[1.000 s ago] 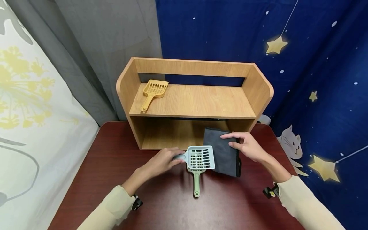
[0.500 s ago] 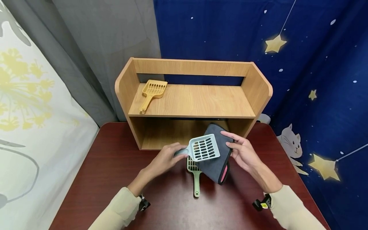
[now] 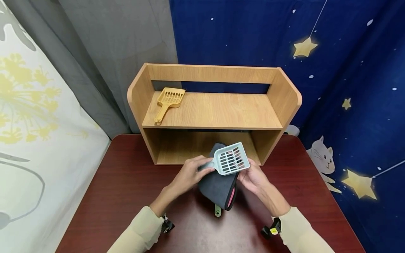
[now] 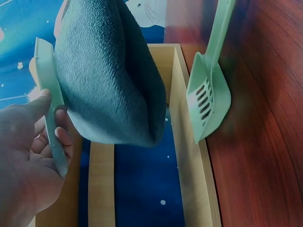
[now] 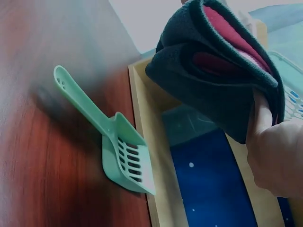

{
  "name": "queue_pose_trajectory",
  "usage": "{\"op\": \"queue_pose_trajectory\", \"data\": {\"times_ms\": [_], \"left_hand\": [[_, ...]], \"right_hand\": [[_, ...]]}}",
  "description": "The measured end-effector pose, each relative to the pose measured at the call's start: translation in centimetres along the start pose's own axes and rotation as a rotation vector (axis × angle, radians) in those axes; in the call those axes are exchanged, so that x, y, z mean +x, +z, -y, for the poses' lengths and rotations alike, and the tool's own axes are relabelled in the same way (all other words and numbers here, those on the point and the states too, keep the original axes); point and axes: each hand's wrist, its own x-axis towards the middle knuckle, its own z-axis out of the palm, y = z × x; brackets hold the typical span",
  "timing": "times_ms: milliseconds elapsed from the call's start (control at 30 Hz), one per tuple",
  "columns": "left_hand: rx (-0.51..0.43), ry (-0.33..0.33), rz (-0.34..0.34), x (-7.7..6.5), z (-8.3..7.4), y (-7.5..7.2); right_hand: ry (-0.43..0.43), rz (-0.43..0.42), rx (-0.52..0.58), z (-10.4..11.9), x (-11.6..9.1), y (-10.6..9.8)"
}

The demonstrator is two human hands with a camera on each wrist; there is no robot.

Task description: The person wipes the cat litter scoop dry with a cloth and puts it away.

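Note:
My left hand (image 3: 189, 173) grips a light blue slotted litter scoop (image 3: 218, 168) by its handle, thumb on top. The scoop's head points right and overlaps a folded dark grey cloth (image 3: 215, 188) with black edging and a pink inner side. My right hand (image 3: 253, 178) holds that cloth at its edge; its fingertips are partly hidden behind the blue scoop in the head view. In the right wrist view the thumb presses on the cloth's folds (image 5: 208, 99). Beneath the cloth a green litter scoop (image 5: 87, 106) lies on the table, only its handle end showing in the head view.
A two-tier wooden shelf (image 3: 215, 112) stands at the back of the dark red table (image 3: 126, 196). On its upper board, at the left, lies a yellow litter scoop (image 3: 169, 100). Curtains (image 3: 227, 31) hang behind, and a white patterned cloth (image 3: 41, 175) hangs at the left.
The right hand has lifted the cloth and moved it left, behind the blue scoop and over the green one. The left hand has raised the blue scoop slightly, tilted it, and shifted right.

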Motion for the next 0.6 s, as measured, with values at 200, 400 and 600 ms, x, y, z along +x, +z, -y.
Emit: {"op": "queue_pose_trajectory", "data": {"times_ms": [200, 400, 600], "left_hand": [[0.022, 0.039, 0.025, -0.5, 0.3, -0.6], [0.058, 0.081, 0.045, -0.9, 0.7, -1.1], [0.012, 0.056, 0.049, -0.9, 0.9, -0.6]], "right_hand": [[-0.002, 0.057, -0.030, 2.5, -0.7, -0.9], [-0.076, 0.096, -0.040, 5.7, -1.4, -1.8], [-0.113, 0.095, -0.016, 6.0, -1.4, -2.0]]}}
